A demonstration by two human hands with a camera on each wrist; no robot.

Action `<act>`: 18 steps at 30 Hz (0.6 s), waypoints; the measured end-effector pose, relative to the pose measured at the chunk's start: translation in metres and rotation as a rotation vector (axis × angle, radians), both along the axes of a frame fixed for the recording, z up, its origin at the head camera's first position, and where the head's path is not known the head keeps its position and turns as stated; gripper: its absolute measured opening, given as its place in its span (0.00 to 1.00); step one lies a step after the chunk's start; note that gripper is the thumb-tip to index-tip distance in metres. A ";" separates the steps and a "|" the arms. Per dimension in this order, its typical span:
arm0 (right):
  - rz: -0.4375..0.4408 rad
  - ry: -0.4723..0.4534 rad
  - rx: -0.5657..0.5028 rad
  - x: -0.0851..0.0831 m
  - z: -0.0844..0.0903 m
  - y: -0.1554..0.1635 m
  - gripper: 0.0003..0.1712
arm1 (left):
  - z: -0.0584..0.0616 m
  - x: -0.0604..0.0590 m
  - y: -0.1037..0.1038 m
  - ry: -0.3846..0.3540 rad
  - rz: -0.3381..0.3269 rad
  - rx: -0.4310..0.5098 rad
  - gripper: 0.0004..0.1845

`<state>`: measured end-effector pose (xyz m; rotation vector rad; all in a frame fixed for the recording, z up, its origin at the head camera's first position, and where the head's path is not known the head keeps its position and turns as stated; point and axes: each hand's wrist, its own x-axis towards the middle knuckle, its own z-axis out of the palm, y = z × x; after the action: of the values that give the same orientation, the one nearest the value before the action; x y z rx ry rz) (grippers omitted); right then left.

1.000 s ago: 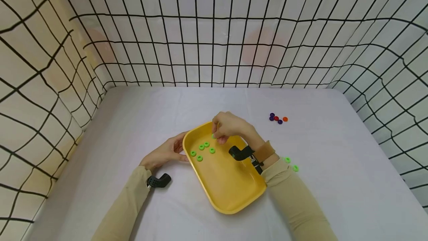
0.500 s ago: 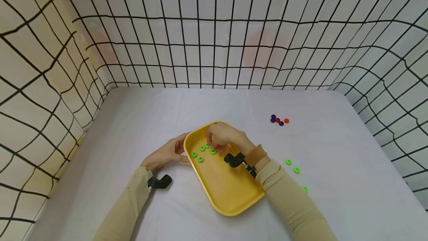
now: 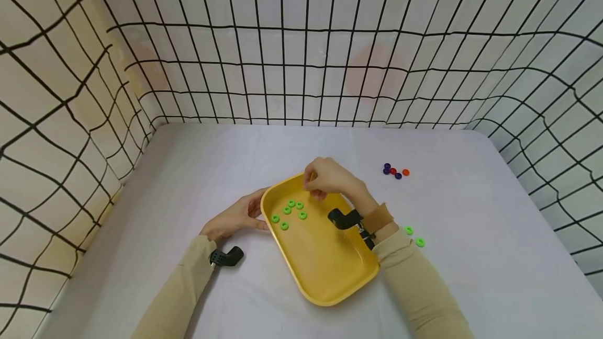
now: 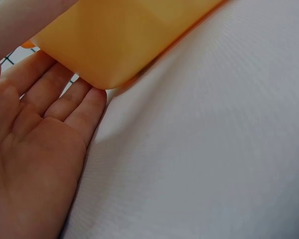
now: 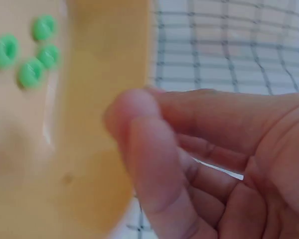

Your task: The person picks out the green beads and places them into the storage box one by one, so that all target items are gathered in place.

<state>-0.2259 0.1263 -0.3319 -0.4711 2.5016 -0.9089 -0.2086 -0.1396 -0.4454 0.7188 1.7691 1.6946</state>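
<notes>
left hand (image 3: 235, 217): fingers relaxed, flat against the yellow plastic tray (image 3: 330, 271)
right hand (image 3: 327, 178): curled over the small green rings (image 3: 291, 210), pinching nothing I can make out, fingertips hidden

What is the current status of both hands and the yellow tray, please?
Left hand open, fingers against yellow tray corner. Right hand over tray's far end, fingers curled, holding nothing visible. Six green rings in tray, two on table. Nothing in the way.

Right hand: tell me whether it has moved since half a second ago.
Yes. The right hand has lifted away from the green rings toward the far rim of the yellow tray, and its fingers are curled and hold nothing.
</notes>
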 end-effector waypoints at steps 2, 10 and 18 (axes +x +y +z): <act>-0.039 0.030 -0.043 -0.001 0.008 0.016 0.08 | 0.000 0.000 -0.001 0.008 -0.003 0.008 0.47; -0.258 0.087 -0.047 0.018 0.015 0.122 0.13 | 0.001 0.000 0.000 0.020 -0.008 0.025 0.47; -0.396 -0.130 0.156 0.092 -0.038 0.222 0.18 | -0.001 -0.001 0.000 0.022 -0.001 -0.001 0.46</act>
<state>-0.1343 0.3484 -0.3703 0.1371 2.5621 -0.8417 -0.2098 -0.1398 -0.4460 0.7413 1.7838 1.6912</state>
